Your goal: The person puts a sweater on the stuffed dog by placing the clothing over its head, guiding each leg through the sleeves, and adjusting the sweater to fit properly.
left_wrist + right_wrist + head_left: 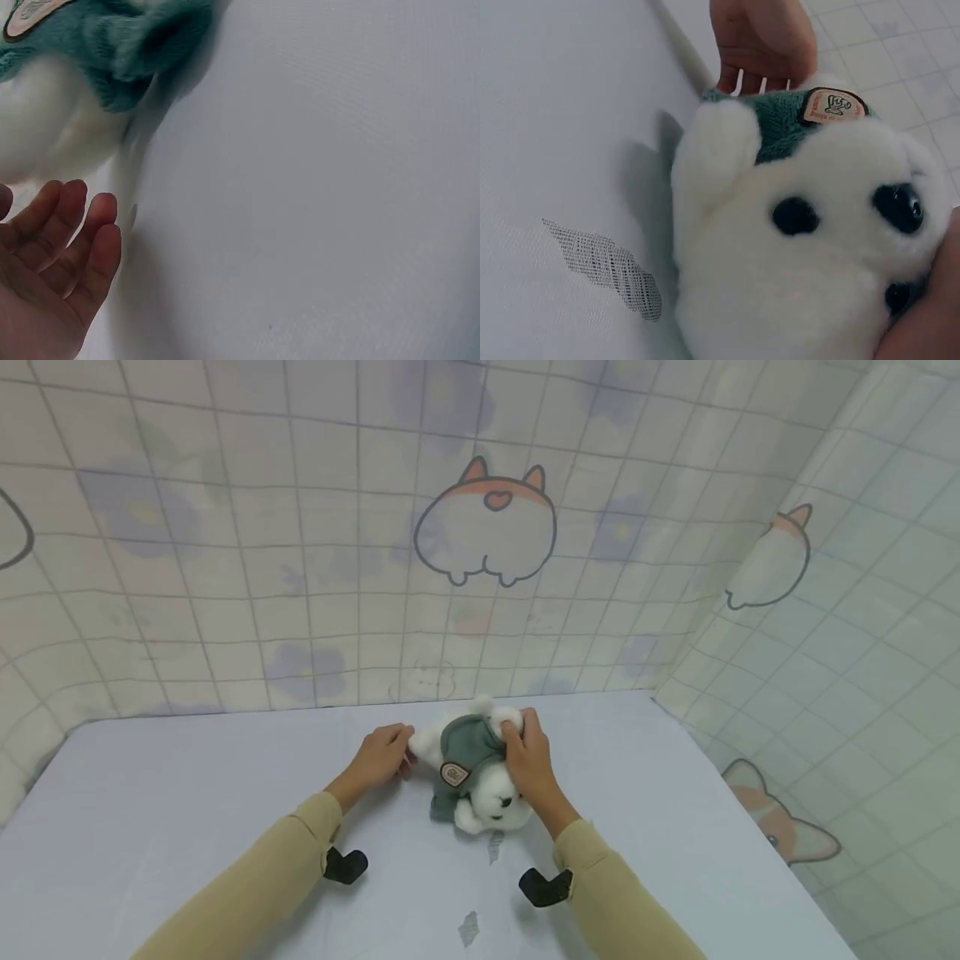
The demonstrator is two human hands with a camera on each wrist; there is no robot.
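A white plush dog (491, 789) in a green-teal garment (468, 742) lies tilted on the table, its head toward the front. An oval patch (834, 105) is on the garment; dark eyes and a nose show in the right wrist view. My right hand (531, 760) grips the toy at its right side, thumb over a white paw (507, 720). At the other end, my left hand (381, 756) is beside a white limb (45, 124), fingers loosely bent. Whether those fingertips touch the fur is hard to tell.
The table (210, 802) has a white cover with grey worn patches (468, 929) in front of the toy. A tiled-pattern curtain (337, 527) with cartoon corgis stands behind and to the right. Black wrist mounts (345, 866) stick out from both sleeves.
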